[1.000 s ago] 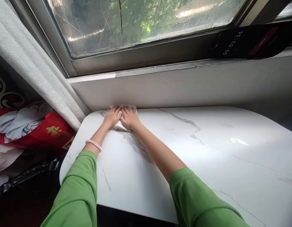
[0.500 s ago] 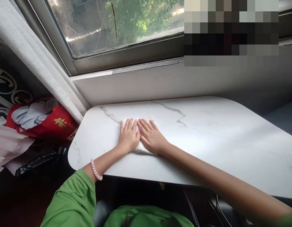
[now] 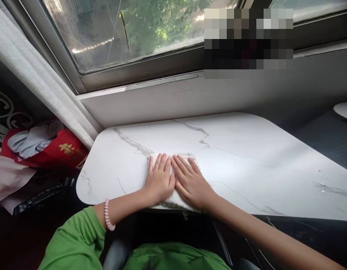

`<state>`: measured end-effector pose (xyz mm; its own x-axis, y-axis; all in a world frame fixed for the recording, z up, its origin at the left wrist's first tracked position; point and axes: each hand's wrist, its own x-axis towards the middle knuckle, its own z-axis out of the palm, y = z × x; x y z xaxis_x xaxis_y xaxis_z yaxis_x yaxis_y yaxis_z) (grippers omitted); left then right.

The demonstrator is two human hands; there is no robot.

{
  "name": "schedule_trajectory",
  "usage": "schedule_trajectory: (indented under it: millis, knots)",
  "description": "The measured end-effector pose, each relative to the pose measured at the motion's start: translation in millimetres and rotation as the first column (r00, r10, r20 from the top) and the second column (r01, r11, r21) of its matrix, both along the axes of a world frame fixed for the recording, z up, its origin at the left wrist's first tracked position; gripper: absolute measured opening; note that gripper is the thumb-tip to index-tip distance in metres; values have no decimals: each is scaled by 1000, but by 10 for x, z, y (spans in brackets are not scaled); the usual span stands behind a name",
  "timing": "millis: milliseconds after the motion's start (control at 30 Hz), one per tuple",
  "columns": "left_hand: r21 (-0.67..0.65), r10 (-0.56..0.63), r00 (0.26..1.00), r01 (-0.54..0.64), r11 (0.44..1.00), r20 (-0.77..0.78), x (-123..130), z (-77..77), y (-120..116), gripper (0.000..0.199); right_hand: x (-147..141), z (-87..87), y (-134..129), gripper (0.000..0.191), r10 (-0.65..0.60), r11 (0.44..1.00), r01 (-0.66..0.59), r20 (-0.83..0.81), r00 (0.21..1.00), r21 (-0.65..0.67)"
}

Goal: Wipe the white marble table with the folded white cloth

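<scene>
A folded white cloth [image 3: 177,200] lies flat on a white table with grey marble veins [image 3: 241,150], at the table's near edge. My left hand [image 3: 159,180] rests palm down on the cloth's left part, fingers stretched forward. Beside it, my right hand [image 3: 191,183] presses flat on the right part, its fingers also extended and angled to the left. The two hands touch or nearly touch at the thumbs. Most of the cloth is hidden under them; its top edge, right corner and lower edge show.
Behind the table are a wall and a metal-framed window [image 3: 150,71]. A pale curtain [image 3: 44,71] hangs at left, near a red bag [image 3: 69,150] with grey fabric in it. Another white rounded surface [image 3: 344,109] shows at far right. One patch by the window is pixelated.
Both hands and the cloth have slid toward me and slightly right, from the table's middle to its near edge. The camera view has shifted a little to the right.
</scene>
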<state>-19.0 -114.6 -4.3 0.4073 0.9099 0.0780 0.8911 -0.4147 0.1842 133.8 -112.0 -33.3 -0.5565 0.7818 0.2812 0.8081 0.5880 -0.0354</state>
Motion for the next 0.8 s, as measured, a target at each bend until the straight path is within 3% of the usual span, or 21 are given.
schedule_trajectory:
  millis: [100, 300, 433, 600, 800]
  knots:
    - [27, 24, 1000, -24, 999, -5, -26, -9, 449, 53, -68, 42, 410, 60, -53, 997, 54, 15, 998, -48]
    - [91, 105, 994, -105, 990, -5, -53, -26, 1586, 47, -217, 139, 1500, 60, -117, 985, 114, -19, 993, -132]
    - [173, 145, 989, -140, 975, -16, -64, -44, 2109, 43, -276, 132, 2022, 58, -152, 983, 140, -103, 983, -117]
    - [195, 149, 988, -138, 971, -39, -81, -78, 2377, 41, -268, 95, 2290, 57, -146, 984, 128, -150, 978, -120]
    - [184, 182, 979, -162, 970, -97, -37, -93, 2280, 45, -213, 74, 2263, 56, -114, 989, 98, -155, 981, -108]
